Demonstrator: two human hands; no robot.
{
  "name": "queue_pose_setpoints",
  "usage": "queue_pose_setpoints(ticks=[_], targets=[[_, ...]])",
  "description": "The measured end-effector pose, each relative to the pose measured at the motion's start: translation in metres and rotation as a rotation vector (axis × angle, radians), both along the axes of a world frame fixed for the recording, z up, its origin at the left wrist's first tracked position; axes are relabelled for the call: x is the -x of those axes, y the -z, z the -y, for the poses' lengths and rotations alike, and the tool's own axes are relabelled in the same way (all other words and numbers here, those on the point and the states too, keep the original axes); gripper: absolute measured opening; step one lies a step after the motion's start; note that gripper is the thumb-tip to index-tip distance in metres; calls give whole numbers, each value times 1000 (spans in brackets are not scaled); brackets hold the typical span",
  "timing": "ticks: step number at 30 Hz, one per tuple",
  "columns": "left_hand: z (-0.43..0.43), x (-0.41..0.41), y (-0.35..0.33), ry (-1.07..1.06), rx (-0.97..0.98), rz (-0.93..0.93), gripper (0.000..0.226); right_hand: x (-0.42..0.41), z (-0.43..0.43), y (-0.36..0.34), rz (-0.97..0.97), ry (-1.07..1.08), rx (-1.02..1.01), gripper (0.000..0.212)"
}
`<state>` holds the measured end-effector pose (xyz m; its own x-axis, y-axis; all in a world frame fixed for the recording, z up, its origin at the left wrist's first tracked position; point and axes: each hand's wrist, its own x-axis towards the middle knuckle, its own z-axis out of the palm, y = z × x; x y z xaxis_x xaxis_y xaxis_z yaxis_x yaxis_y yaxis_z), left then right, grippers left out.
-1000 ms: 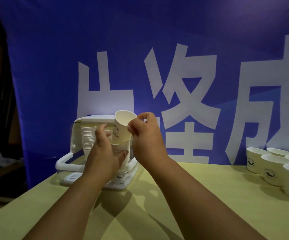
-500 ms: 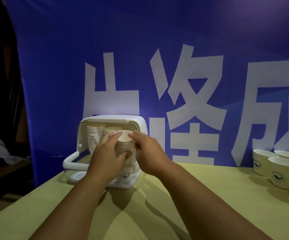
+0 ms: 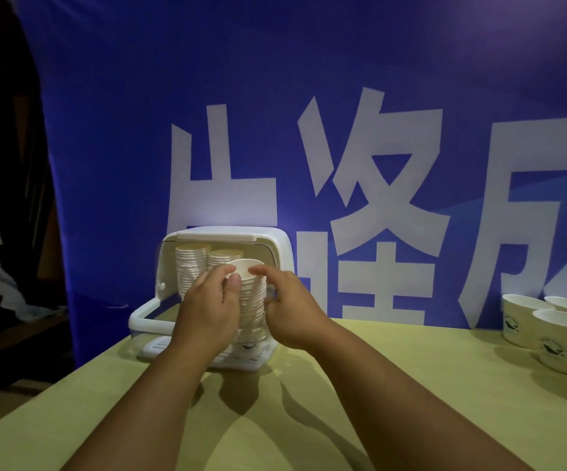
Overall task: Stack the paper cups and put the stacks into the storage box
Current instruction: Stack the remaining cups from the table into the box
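Hands grip ribbed paper cup stack [image 3: 252,300]: left hand [image 3: 207,314], right hand [image 3: 292,316]; rounded plastic box [image 3: 271,239].

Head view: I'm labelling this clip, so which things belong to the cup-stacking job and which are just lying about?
Job: cup stack, held by left hand and right hand; stored stacks; storage box; loose cups on the right.
Lying about: blue banner; white cloth at far left; table, mere support.

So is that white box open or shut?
Open. The storage box has its front uncovered, so cup stacks show inside, and the left hand and right hand hold the front stack at the opening.
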<state>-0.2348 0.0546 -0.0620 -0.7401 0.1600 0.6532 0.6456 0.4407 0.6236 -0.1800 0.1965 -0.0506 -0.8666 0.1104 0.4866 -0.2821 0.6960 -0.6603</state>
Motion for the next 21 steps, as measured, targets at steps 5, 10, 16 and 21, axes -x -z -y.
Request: queue_pose_setpoints(ticks=[5,10,16,21], targets=[[-5,4,7,35,-30,15,19,2,-3,5,9,5,12,68],[-10,9,13,26,-61,8,20,3,-8,14,63,-27,24,80],[-16,4,10,7,-108,-35,27,10,-13,21,55,17,74,66],[-15,11,14,-7,37,-50,18,11,-15,27,41,95,-39,61]])
